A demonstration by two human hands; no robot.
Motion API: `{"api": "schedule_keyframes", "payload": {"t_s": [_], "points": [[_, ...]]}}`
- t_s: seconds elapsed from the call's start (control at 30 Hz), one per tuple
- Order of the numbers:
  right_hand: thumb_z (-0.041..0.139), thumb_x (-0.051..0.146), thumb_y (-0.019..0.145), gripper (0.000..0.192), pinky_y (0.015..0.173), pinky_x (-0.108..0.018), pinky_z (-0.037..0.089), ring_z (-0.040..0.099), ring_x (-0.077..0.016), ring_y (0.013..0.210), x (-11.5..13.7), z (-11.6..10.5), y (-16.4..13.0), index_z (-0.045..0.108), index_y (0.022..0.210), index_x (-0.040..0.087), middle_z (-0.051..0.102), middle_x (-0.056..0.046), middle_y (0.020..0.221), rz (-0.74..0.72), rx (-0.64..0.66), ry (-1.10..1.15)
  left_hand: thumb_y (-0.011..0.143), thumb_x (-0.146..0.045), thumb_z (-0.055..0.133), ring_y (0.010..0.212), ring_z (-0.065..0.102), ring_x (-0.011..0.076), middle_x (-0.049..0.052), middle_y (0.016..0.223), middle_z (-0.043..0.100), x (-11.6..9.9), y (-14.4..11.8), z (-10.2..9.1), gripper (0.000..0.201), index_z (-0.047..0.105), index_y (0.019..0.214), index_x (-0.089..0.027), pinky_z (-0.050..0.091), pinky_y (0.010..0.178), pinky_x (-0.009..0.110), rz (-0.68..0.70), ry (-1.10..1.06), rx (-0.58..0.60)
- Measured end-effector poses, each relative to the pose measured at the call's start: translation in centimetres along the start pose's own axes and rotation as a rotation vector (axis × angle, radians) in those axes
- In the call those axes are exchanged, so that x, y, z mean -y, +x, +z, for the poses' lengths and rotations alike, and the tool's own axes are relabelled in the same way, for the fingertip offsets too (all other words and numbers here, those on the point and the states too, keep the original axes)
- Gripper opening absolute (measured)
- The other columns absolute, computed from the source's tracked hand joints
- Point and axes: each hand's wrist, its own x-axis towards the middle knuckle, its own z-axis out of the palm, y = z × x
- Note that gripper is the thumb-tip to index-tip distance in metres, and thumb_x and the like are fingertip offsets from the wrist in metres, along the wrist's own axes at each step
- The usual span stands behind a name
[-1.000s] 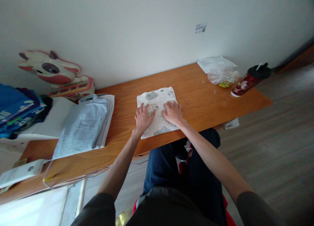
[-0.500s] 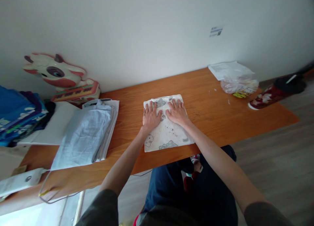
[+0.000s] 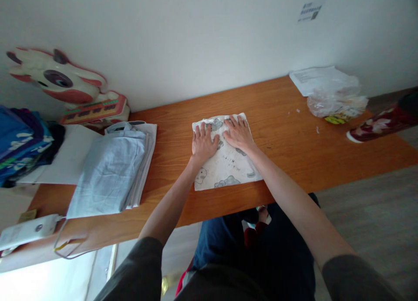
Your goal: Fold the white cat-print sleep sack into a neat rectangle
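A white folded cloth [image 3: 225, 168] with grey cartoon prints and lettering lies flat on the wooden desk [image 3: 176, 162]. On its upper left part my left hand [image 3: 204, 142] rests palm down, fingers stretched out. My right hand [image 3: 238, 135] lies flat on the upper right part, its fingers spread toward the far edge. Both hands press on the fabric and neither grips it. To the left of the cloth is a stack of folded light blue and white clothes [image 3: 111, 166].
A cow-shaped toy keyboard [image 3: 94, 109] and blue folded fabric [image 3: 22, 140] are at the left. A white device with a cable [image 3: 32, 231] lies near the front left. At the right are papers [image 3: 307, 79], a plastic bag [image 3: 336, 103] and a dark red tumbler [image 3: 382, 125].
The camera view has shifted, so the toy, tumbler and wall label sit farther out and higher. Both hands stay flat on the cloth, with the right one slightly nearer its far edge.
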Motion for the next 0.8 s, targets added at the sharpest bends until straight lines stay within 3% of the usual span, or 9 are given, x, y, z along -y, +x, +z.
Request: {"api": "schedule_keyframes", "payload": {"t_s": [0.13,0.27,0.4,0.63,0.8], "points": [[0.044,0.038,0.106,0.068,0.132,-0.069,0.01,0.017,-0.0435,0.165,0.1,-1.1,0.6,0.036,0.169,0.016,0.025,-0.012,0.18,-0.009,0.003,0.004,0.108,-0.062,0.035,0.168,0.016,0.0402,0.01,0.182,0.023,-0.1,1.3,0.3,0.076,0.034,0.17,-0.019,0.018,0.136,0.059,-0.01,0.011,0.016],[0.04,0.034,0.109,0.063,0.137,-0.063,0.0,0.021,-0.035,0.165,1.5,-2.9,-2.5,0.035,0.171,0.022,0.03,-0.005,0.179,-0.138,-0.045,0.006,0.108,-0.061,0.035,0.168,0.016,0.0409,0.012,0.182,0.022,-0.2,0.4,0.3,0.077,0.033,0.171,-0.017,0.016,0.136,0.061,0.005,0.001,0.026],[0.04,0.046,0.111,0.061,0.136,-0.064,0.006,0.022,-0.0377,0.165,2.5,-3.4,-6.6,0.045,0.166,0.021,0.035,-0.008,0.177,-0.149,0.025,0.004,0.108,-0.061,0.034,0.168,0.016,0.0404,0.011,0.182,0.022,-0.9,-2.0,0.2,0.077,0.032,0.172,-0.017,0.014,0.136,0.059,0.085,-0.021,0.035],[0.035,0.054,0.11,0.067,0.134,-0.066,0.007,0.02,-0.038,0.167,2.4,-2.8,-9.6,0.039,0.17,0.024,0.029,-0.007,0.18,-0.074,0.123,-0.03,0.107,-0.06,0.033,0.169,0.015,0.0365,0.009,0.182,0.021,-2.4,-5.0,-0.6,0.077,0.03,0.173,-0.019,0.016,0.136,0.056,0.094,-0.009,0.072],[0.041,0.05,0.11,0.063,0.136,-0.063,0.008,0.019,-0.0342,0.167,3.5,-4.8,-12.4,0.044,0.166,0.022,0.034,-0.008,0.178,-0.14,0.035,0.012,0.108,-0.059,0.032,0.168,0.019,0.0358,0.01,0.182,0.023,-2.6,-6.2,-1.0,0.075,0.032,0.172,-0.019,0.018,0.136,0.054,0.142,0.011,0.065]]}}
